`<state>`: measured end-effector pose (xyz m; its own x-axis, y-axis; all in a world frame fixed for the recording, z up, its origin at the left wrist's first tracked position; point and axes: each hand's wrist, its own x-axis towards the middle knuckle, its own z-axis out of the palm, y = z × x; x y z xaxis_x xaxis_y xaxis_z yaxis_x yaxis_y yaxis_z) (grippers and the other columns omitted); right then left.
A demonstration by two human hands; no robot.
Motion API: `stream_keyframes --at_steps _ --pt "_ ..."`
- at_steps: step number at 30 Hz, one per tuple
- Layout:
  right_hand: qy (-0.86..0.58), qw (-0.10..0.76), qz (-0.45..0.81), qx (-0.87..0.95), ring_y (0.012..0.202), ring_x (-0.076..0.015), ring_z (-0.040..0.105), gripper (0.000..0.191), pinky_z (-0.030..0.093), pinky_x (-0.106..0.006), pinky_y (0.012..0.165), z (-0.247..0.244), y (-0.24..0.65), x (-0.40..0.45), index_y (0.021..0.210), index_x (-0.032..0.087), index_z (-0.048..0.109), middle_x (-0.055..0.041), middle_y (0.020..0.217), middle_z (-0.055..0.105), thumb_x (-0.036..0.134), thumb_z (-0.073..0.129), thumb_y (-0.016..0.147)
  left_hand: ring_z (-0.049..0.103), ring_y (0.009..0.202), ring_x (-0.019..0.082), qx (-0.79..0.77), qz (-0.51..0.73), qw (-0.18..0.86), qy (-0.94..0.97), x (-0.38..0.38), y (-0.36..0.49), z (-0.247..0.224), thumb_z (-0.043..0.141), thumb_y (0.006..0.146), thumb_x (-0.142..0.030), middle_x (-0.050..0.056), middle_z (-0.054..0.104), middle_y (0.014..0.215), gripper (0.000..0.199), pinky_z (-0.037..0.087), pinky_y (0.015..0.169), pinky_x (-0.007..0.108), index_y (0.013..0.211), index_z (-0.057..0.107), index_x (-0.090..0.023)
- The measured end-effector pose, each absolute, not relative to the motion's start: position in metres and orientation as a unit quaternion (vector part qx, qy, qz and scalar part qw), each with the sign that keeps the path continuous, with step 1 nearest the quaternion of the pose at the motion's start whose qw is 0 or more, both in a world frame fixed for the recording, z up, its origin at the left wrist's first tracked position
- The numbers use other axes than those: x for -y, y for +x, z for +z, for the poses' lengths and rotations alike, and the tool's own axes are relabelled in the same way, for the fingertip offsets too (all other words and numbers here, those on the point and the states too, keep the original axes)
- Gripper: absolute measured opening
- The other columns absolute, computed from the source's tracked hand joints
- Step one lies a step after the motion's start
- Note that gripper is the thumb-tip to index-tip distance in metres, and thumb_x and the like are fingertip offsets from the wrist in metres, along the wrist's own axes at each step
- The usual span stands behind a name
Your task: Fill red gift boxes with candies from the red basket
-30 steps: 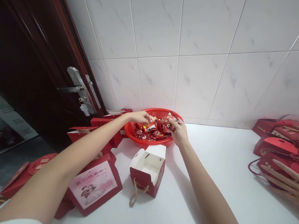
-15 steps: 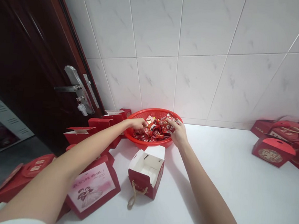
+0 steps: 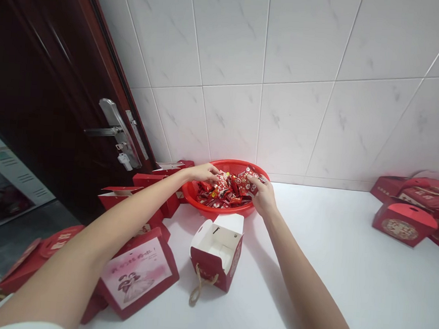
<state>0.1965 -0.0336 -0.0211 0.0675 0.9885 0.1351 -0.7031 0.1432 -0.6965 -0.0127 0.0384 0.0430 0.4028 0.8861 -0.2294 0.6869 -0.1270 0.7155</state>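
Both hands are over a red plastic basket [image 3: 200, 209] full of small red-wrapped candies [image 3: 234, 200]. My left hand [image 3: 203, 173] reaches in from the left, fingers pinched on a red-and-white candy packet [image 3: 222, 181]. My right hand [image 3: 264, 194] grips a flat red packet with white patterns [image 3: 249, 179] at the basket's right side, thumb on top. In front of the basket stands an open red gift box [image 3: 211, 265], its white inside facing up and no candy visible in it. A twine handle [image 3: 196, 289] hangs from its near side.
Several red boxes stand on the left, one with a pink printed picture panel [image 3: 137, 274]. More red boxes [image 3: 405, 222] sit at the right on the white table [image 3: 330, 254]. A tiled wall [image 3: 294, 125] rises behind; a dark door with a metal handle [image 3: 112, 128] is at left.
My left hand has risen slightly out of the candies, now with a red-and-white packet at its fingertips. My right hand keeps its packet in nearly the same place. The view has shifted slightly.
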Motion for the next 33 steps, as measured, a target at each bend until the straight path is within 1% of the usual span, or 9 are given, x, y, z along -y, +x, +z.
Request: stream_keyframes --at_steps 5,9,13,18,20,23,25,28,33 --pt "-0.238 0.691 0.610 0.305 0.072 -0.0185 0.073 0.024 0.060 -0.030 0.068 -0.023 0.196 0.031 0.081 0.020 0.072 -0.0001 0.077 0.078 0.019 0.084 0.061 0.070 0.078 0.020 -0.550 0.080 0.358 0.751 -0.042 -0.008 0.041 0.078 0.070 -0.042 0.003 0.073 0.076 0.026 0.056 0.074 0.029 0.077 0.070 -0.018" --pt "-0.239 0.693 0.602 0.315 0.074 -0.0193 0.074 0.027 0.061 -0.031 0.071 -0.023 0.196 0.032 0.082 0.020 0.073 0.0002 0.078 0.078 0.023 0.086 0.059 0.073 0.084 0.021 -0.568 -0.002 0.326 0.756 -0.044 -0.006 0.033 0.065 0.084 -0.043 0.004 0.077 0.087 0.028 0.057 0.076 0.029 0.096 0.072 -0.019" --pt "-0.235 0.694 0.603 0.314 0.078 -0.0206 0.074 0.026 0.060 -0.032 0.075 -0.024 0.195 0.032 0.082 0.020 0.074 -0.0007 0.080 0.078 0.023 0.085 0.059 0.072 0.094 0.026 -0.587 -0.098 0.240 0.767 -0.048 -0.012 0.023 0.065 0.090 -0.034 0.008 0.075 0.092 0.021 0.056 0.086 0.038 0.092 0.072 -0.014" --pt "-0.229 0.696 0.602 0.317 0.080 -0.0217 0.074 0.028 0.059 -0.035 0.078 -0.026 0.195 0.029 0.085 0.020 0.073 -0.0016 0.082 0.078 0.022 0.085 0.060 0.064 0.113 0.025 -0.577 -0.172 0.141 0.786 -0.056 -0.020 0.004 0.064 0.096 -0.035 0.010 0.066 0.126 0.028 0.052 0.099 0.048 0.117 0.066 -0.017" --pt "-0.225 0.696 0.600 0.323 0.081 -0.0223 0.074 0.027 0.059 -0.036 0.080 -0.027 0.195 0.028 0.085 0.020 0.073 -0.0015 0.083 0.078 0.023 0.085 0.060 0.063 0.115 0.026 -0.574 -0.186 0.120 0.788 -0.059 -0.020 -0.003 0.069 0.092 -0.036 0.011 0.065 0.128 0.034 0.051 0.100 0.046 0.120 0.065 -0.018" --pt "-0.225 0.695 0.600 0.326 0.082 -0.0229 0.074 0.027 0.059 -0.037 0.082 -0.027 0.195 0.028 0.085 0.020 0.074 -0.0016 0.083 0.078 0.023 0.084 0.061 0.065 0.114 0.029 -0.574 -0.198 0.103 0.788 -0.062 -0.018 -0.011 0.081 0.071 -0.030 0.011 0.070 0.121 0.050 0.051 0.096 0.035 0.118 0.066 -0.020" --pt "-0.228 0.694 0.600 0.326 0.084 -0.0232 0.074 0.026 0.059 -0.038 0.083 -0.028 0.195 0.027 0.085 0.020 0.074 -0.0019 0.084 0.078 0.023 0.084 0.061 0.065 0.114 0.031 -0.572 -0.203 0.096 0.789 -0.063 -0.018 -0.012 0.082 0.061 -0.027 0.010 0.072 0.120 0.057 0.051 0.092 0.031 0.116 0.066 -0.021" --pt "-0.231 0.694 0.601 0.323 0.083 -0.0229 0.074 0.027 0.059 -0.037 0.081 -0.028 0.194 0.026 0.084 0.020 0.073 -0.0019 0.083 0.078 0.023 0.084 0.061 0.065 0.112 0.033 -0.572 -0.208 0.092 0.788 -0.062 -0.019 -0.011 0.080 0.060 -0.029 0.012 0.072 0.120 0.056 0.051 0.090 0.032 0.114 0.067 -0.018" --pt "-0.228 0.698 0.598 0.320 0.081 -0.0222 0.073 0.029 0.059 -0.036 0.081 -0.027 0.194 0.028 0.086 0.020 0.073 -0.0011 0.082 0.078 0.023 0.085 0.059 0.066 0.108 0.031 -0.578 -0.215 0.108 0.780 -0.058 -0.020 -0.010 0.081 0.066 -0.034 0.012 0.072 0.117 0.053 0.052 0.091 0.034 0.114 0.067 -0.016"
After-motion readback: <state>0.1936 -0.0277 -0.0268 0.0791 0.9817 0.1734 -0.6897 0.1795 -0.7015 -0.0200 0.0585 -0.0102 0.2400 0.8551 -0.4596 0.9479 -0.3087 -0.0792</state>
